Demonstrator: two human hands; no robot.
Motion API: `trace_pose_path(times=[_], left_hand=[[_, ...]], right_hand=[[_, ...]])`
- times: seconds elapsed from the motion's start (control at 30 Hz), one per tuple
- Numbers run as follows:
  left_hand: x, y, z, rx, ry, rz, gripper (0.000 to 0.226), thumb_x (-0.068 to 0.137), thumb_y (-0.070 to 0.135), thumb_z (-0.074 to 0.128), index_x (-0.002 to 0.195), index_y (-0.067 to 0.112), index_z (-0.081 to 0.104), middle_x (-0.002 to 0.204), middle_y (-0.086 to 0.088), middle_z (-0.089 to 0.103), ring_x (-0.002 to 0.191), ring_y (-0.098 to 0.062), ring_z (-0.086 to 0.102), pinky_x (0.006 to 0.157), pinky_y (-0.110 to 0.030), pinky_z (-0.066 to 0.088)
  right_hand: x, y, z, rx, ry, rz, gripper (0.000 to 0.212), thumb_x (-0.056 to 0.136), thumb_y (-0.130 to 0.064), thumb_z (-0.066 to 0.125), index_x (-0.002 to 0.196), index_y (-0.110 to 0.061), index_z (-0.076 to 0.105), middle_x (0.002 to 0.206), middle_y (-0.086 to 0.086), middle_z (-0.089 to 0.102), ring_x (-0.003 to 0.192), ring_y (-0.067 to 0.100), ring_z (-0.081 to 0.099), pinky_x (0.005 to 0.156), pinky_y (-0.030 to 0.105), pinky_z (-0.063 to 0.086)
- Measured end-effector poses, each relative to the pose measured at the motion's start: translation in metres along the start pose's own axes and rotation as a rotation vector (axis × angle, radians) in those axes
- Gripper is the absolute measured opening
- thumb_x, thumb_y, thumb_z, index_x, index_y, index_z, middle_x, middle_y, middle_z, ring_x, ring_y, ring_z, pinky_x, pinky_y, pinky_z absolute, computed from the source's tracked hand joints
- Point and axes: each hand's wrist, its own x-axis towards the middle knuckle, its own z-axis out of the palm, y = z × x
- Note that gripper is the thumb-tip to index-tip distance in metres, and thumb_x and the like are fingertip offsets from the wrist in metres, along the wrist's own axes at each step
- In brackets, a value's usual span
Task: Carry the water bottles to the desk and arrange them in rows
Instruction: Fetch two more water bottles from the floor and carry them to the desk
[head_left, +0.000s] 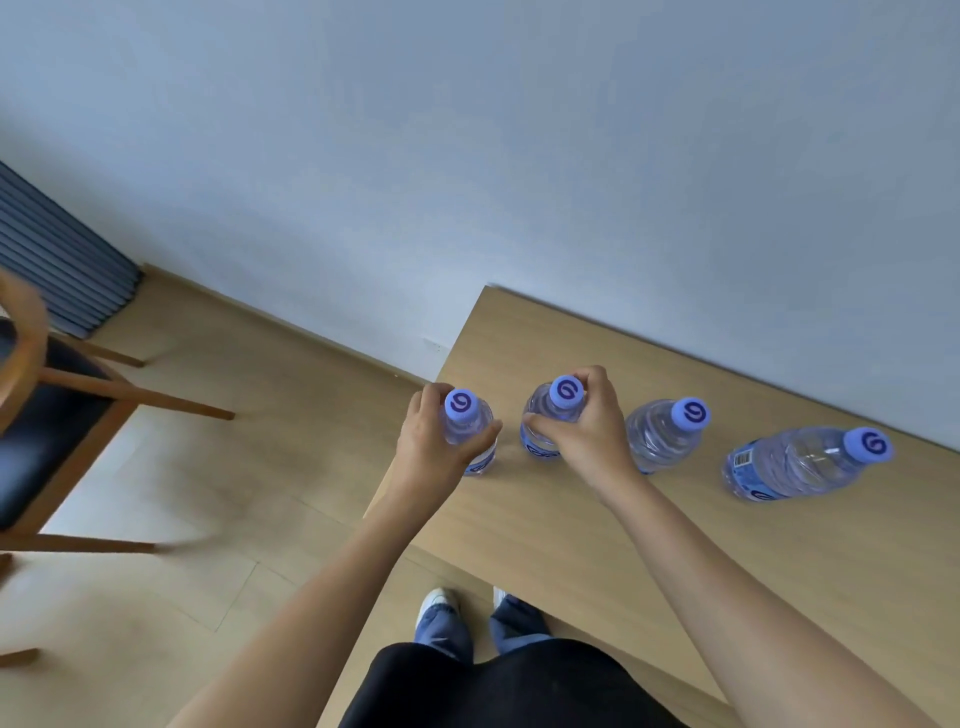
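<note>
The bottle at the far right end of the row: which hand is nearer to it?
Right. The right hand grips a bottle two places from the far-right bottle; the left hand grips the bottle at the opposite end, by the desk edge.

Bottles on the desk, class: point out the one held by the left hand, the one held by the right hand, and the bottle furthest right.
Left-hand bottle (461, 404): head view, on its cap.
Right-hand bottle (566, 391): head view, on its cap.
Rightmost bottle (795, 462): head view, on its clear body.
</note>
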Motion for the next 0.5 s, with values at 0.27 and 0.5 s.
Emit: trace_pose_path(times=[0.27, 0.5], left_hand=[[-0.016, -0.004, -0.004, -0.009, -0.048, -0.025, 0.059, 0.071, 0.044, 0.083, 0.118, 0.03, 0.05, 0.114, 0.011, 0.056, 0.104, 0.002, 0.053, 0.075, -0.008, 0.042], [-0.054, -0.009, -0.013, 0.025, 0.026, -0.052, 0.07, 0.081, 0.04, 0.077, 0.139, 0.02, 0.043, 0.138, 0.005, 0.049, 0.126, -0.007, 0.044, 0.095, -0.02, 0.033]], right_hand=[[-0.009, 0.001, -0.004, 0.007, -0.107, 0.079, 0.078, 0.075, -0.006, 0.081, 0.138, -0.013, 0.035, 0.127, 0.006, 0.053, 0.113, 0.021, 0.057, 0.077, 0.016, 0.042], [-0.043, 0.004, -0.01, -0.013, -0.109, 0.084, 0.088, 0.081, -0.013, 0.078, 0.151, -0.016, 0.023, 0.132, -0.007, 0.045, 0.11, 0.008, 0.045, 0.077, 0.01, 0.037]])
